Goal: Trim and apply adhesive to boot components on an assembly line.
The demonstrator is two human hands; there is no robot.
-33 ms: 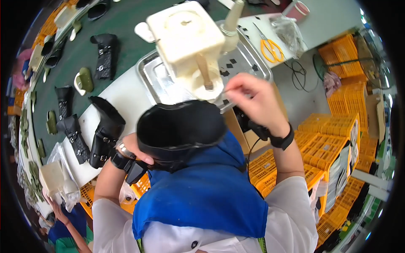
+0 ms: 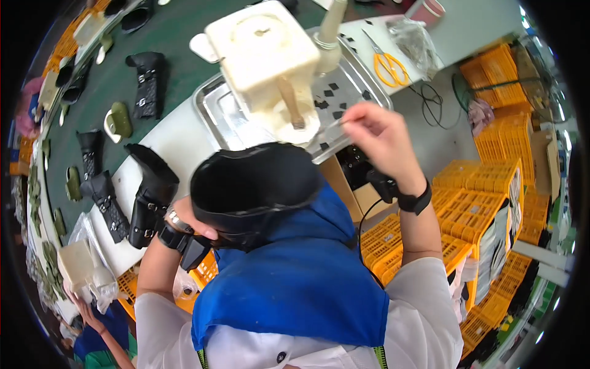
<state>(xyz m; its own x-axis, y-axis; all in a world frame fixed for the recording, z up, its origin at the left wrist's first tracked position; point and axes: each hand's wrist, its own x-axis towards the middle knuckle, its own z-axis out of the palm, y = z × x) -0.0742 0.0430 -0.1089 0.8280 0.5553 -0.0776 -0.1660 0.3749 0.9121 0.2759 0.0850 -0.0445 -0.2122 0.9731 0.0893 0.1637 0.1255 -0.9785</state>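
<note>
My right hand (image 2: 384,138) pinches a thin brush (image 2: 324,130) above the steel tray (image 2: 212,107); my left hand (image 2: 190,224), grip unclear, supports the black boot (image 2: 255,184) beside yellow scissors (image 2: 388,64).

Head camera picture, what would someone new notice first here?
Most striking is the black boot upper at centre, held against the blue apron by the left hand. Just above it, the right hand pinches a thin tool over the metal tray, where a cream glue pot stands. Orange crates crowd the right side.
</note>
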